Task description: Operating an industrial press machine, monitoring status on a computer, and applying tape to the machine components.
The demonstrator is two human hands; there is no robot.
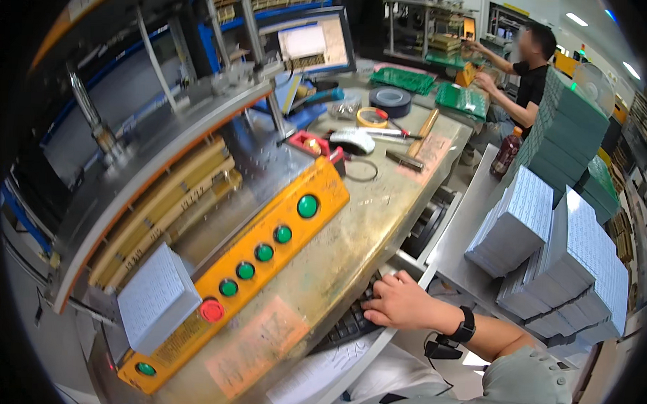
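Worn workbench (380, 211); beside it, the right hand (402, 302) touches a keyboard (346, 328).

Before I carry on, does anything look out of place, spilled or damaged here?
No spill shows. One oddity: a drink bottle stands close beside the stacked green boards, which seems a poor spot for liquid. The hammer lies loose on the bench, whose top looks stained and scuffed.

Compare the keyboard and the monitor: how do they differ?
The keyboard lies flat, below the bench edge; the monitor stands upright toward the bench's far end. The right hand partly covers the keyboard; no hand touches the monitor. The keyboard shows dark keys, the monitor a lit screen. Both have dark casings.
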